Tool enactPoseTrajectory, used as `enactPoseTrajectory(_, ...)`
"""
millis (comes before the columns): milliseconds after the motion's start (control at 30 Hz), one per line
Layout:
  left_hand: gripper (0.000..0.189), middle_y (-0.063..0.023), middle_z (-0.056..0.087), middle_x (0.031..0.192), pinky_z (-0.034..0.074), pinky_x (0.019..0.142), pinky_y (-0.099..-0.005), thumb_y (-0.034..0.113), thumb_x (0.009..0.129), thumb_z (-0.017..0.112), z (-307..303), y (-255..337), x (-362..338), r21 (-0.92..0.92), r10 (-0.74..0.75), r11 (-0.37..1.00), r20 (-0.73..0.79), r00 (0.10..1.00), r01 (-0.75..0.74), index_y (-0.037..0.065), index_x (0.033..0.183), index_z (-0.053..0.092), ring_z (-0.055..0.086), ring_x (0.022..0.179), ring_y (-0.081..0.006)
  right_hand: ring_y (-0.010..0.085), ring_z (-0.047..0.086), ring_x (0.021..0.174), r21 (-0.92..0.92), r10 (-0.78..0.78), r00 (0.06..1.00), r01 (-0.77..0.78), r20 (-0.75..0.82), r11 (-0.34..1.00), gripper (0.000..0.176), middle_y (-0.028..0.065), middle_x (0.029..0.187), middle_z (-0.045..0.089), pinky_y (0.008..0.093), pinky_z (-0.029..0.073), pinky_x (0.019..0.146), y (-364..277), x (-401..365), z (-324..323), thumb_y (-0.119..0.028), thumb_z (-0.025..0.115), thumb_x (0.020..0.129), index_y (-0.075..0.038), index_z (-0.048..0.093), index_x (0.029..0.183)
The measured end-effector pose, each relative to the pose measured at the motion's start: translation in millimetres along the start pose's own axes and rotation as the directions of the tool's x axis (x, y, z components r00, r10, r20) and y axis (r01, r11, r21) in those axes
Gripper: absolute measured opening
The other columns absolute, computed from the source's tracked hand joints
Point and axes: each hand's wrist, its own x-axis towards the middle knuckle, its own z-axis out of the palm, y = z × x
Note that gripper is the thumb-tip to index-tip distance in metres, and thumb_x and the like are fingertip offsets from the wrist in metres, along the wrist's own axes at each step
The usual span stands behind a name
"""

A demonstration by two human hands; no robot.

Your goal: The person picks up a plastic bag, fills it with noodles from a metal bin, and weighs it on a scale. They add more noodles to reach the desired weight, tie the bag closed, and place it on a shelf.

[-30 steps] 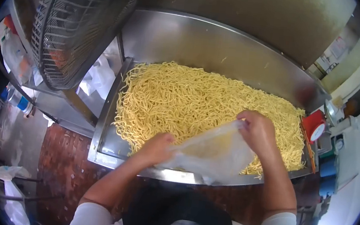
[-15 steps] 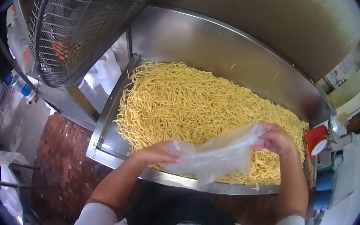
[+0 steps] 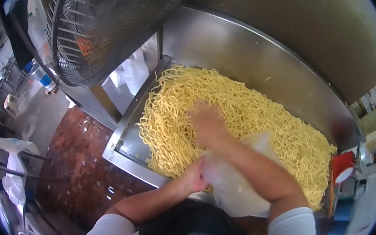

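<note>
Steel tray point(image 3: 125, 127): noodles point(image 3: 262, 111) lie under the right hand point(image 3: 204, 119), its fingers too blurred to tell their spread. They look soft and slippery. The left hand point(image 3: 194, 177) pinches the flimsy bag point(image 3: 235, 191) by its mouth.

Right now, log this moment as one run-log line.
left hand: grips plastic bag | right hand: blurred, on noodles | noodles: heaped in steel tray

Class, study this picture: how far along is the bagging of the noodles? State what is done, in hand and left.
Done: the left hand grips the plastic bag at the tray's near edge. In hand: the right hand, blurred, is down in the noodles. Left: nearly everything; the heap covers most of the tray, and no noodles show through the bag.
</note>
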Motion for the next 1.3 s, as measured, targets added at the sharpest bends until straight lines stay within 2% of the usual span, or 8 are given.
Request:
enactPoseTrajectory(100, 0.035, -0.011, 0.063, 0.113, 0.052, 0.089, -0.0447, 0.028, 0.101, 0.041, -11, 6, -12, -0.05, -0.012, 0.998, 0.182, 0.983, 0.022, 0.004, 0.122, 0.056, 0.062, 0.102, -0.0282, 0.0419, 0.011, 0.145, 0.032, -0.252, 0.967, 0.253, -0.026, 0.967, 0.108, 0.0216, 0.157, 0.011, 0.0538, 0.013, 0.117, -37, 36, 50, -0.033, 0.083, 0.065, -0.013, 0.022, 0.151)
enactPoseTrajectory(167, 0.035, -0.0134, 0.061, 0.119, 0.05, 0.093, -0.0462, 0.028, 0.099, 0.046, -79, -6, 24, -0.056, 0.022, 0.998, 0.405, 0.914, 0.001, 0.005, 0.122, 0.056, 0.062, 0.103, -0.0277, 0.0428, 0.009, 0.145, 0.049, -0.147, 0.989, 0.147, -0.009, 0.988, 0.111, 0.0225, 0.157, 0.009, 0.0546, 0.012, 0.117, -21, 73, 61, -0.035, 0.084, 0.065, -0.014, 0.019, 0.152)
enactPoseTrajectory(400, 0.04, -0.0103, 0.058, 0.128, 0.048, 0.096, -0.0443, 0.026, 0.1, 0.042, -88, 4, -4, 0.053, 0.09, 0.994, 0.04, 0.995, -0.092, 0.006, 0.134, 0.049, 0.058, 0.113, -0.0249, 0.0433, 0.037, 0.132, 0.332, 0.299, 0.946, -0.325, 0.127, 0.886, 0.082, 0.0235, 0.148, 0.032, 0.0494, 0.038, 0.107, 45, 178, 67, -0.027, 0.076, 0.07, -0.013, 0.041, 0.144)
enactPoseTrajectory(633, 0.047, -0.0108, 0.058, 0.128, 0.044, 0.103, -0.046, 0.036, 0.104, 0.03, -57, 2, -12, -0.003, 0.075, 0.997, -0.035, 0.997, -0.075, 0.006, 0.134, 0.048, 0.054, 0.12, -0.0287, 0.0306, 0.059, 0.112, 0.531, 0.338, 0.917, -0.399, 0.214, 0.747, 0.047, 0.0185, 0.12, 0.062, 0.0377, 0.051, 0.091, 53, 129, 74, -0.029, 0.068, 0.078, -0.006, 0.063, 0.118)
enactPoseTrajectory(800, 0.05, -0.0092, 0.061, 0.123, 0.048, 0.096, -0.0441, 0.042, 0.103, 0.029, -27, 4, -3, 0.027, 0.053, 0.998, -0.042, 0.998, -0.052, 0.007, 0.129, 0.053, 0.058, 0.114, -0.0268, 0.0268, 0.066, 0.096, 0.954, 0.505, 0.863, -0.159, 0.009, 0.256, 0.04, 0.0138, 0.108, 0.068, 0.0363, 0.051, 0.084, 81, 71, 16, -0.017, 0.071, 0.078, 0.0, 0.064, 0.114)
enactPoseTrajectory(1000, 0.049, -0.0065, 0.064, 0.113, 0.052, 0.077, -0.0382, 0.047, 0.102, 0.029, -2, 1, 24, 0.107, -0.02, 0.994, 0.023, 1.0, 0.018, 0.011, 0.123, 0.056, 0.061, 0.095, -0.0225, 0.0235, 0.066, 0.095, 0.933, 0.647, 0.738, 0.343, -0.193, -0.112, 0.031, 0.0148, 0.108, 0.065, 0.0371, 0.056, 0.078, 146, 19, -144, -0.01, 0.056, 0.09, 0.002, 0.057, 0.118)
enactPoseTrajectory(1133, 0.048, -0.0065, 0.066, 0.097, 0.051, 0.06, -0.0314, 0.049, 0.102, 0.028, 42, 3, -5, 0.115, -0.068, 0.991, 0.021, 0.997, 0.065, 0.012, 0.113, 0.055, 0.062, 0.076, -0.0211, 0.0249, 0.067, 0.086, 0.829, 0.645, 0.611, 0.556, -0.458, 0.061, 0.029, 0.0167, 0.103, 0.063, 0.0374, 0.058, 0.072, 150, -38, -237, -0.009, 0.058, 0.087, 0.005, 0.057, 0.112)
enactPoseTrajectory(1300, 0.047, -0.0061, 0.066, 0.087, 0.052, 0.055, -0.0301, 0.047, 0.102, 0.028, 36, 10, 25, 0.067, -0.023, 0.997, -0.018, 1.0, 0.024, 0.009, 0.103, 0.055, 0.062, 0.068, -0.0199, 0.0236, 0.067, 0.086, 0.853, 0.646, 0.573, 0.45, -0.504, 0.266, 0.027, 0.014, 0.098, 0.066, 0.0363, 0.057, 0.072, 152, -80, -216, 0.0, 0.056, 0.082, 0.003, 0.059, 0.109)
